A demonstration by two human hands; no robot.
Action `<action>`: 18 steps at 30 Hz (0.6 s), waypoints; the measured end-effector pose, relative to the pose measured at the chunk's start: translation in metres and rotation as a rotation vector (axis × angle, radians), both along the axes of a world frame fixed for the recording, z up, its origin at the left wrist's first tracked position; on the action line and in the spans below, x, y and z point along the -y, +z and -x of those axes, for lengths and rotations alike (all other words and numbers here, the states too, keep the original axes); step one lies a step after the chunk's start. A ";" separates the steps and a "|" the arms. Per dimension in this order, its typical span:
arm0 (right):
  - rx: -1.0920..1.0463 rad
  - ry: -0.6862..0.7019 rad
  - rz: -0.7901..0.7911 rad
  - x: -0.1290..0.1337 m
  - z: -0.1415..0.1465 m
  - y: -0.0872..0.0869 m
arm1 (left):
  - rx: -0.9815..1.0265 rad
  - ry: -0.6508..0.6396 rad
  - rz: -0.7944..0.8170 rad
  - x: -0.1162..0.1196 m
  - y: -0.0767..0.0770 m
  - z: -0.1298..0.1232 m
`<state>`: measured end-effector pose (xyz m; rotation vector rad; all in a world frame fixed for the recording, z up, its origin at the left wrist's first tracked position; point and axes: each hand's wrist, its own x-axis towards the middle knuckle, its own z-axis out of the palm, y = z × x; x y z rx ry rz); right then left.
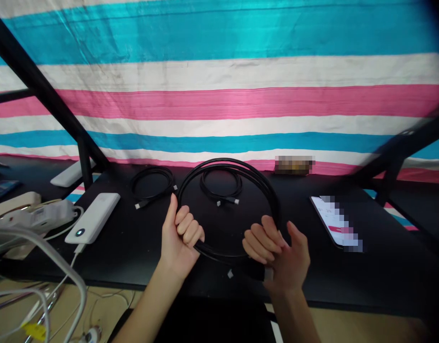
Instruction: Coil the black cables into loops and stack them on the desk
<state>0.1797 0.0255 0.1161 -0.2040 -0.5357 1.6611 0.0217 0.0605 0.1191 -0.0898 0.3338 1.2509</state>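
Observation:
A large coil of black cable [237,165] is held up over the black table between my two hands. My left hand [185,231] has its fingers wrapped round the coil's left side, thumb pointing up. On the coil's right side, my right hand [276,250] is closed round the cable, its thumb raised apart from the fingers. Just left of my right wrist shows a pale connector end [268,274]. Behind the held coil lie two smaller coiled black cables, one at left [153,183] and one seen through the loop [221,190], both with silvery plugs.
A white power bank [94,218] with a cable plugged in lies at left, beside a white power strip [51,216]. A lit phone [335,224] rests at right. Black frame bars [44,90] slope down at the sides, and a striped sheet [219,71] hangs behind the table [348,281].

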 end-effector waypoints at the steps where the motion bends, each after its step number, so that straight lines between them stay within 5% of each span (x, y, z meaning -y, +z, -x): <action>1: -0.004 -0.003 -0.003 0.001 0.001 0.000 | 0.006 0.004 0.006 0.000 -0.001 0.000; 8: 0.104 -0.085 0.029 0.006 0.010 0.001 | 0.014 0.042 0.004 -0.002 -0.001 -0.003; 14: 0.314 -0.309 0.035 0.009 0.029 0.002 | -0.070 0.048 0.003 0.000 -0.001 -0.015; 18: 0.379 -0.392 -0.082 0.010 0.032 0.003 | -0.141 0.031 -0.029 0.007 -0.002 -0.020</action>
